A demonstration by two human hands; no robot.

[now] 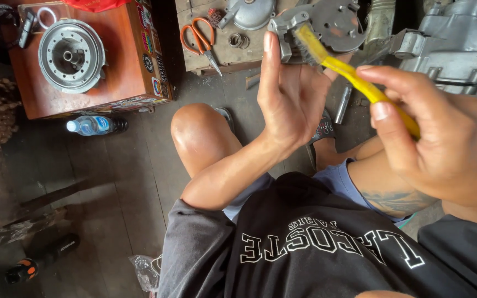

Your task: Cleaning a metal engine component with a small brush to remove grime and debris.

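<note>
My left hand (291,96) is raised in front of me and holds a grey metal engine part (327,25) by its lower edge, fingers upright behind it. My right hand (443,143) grips the yellow handle of a small brush (354,74). The brush head rests against the metal part near the top of my left hand. Both hands are above my bare knees, over a dark wooden floor.
A brown wooden box (131,66) at the upper left carries a round metal hub (72,55). Orange-handled pliers (200,38) lie on a wooden block. A plastic water bottle (92,126) lies on the floor. A large engine casing (459,44) sits at the right.
</note>
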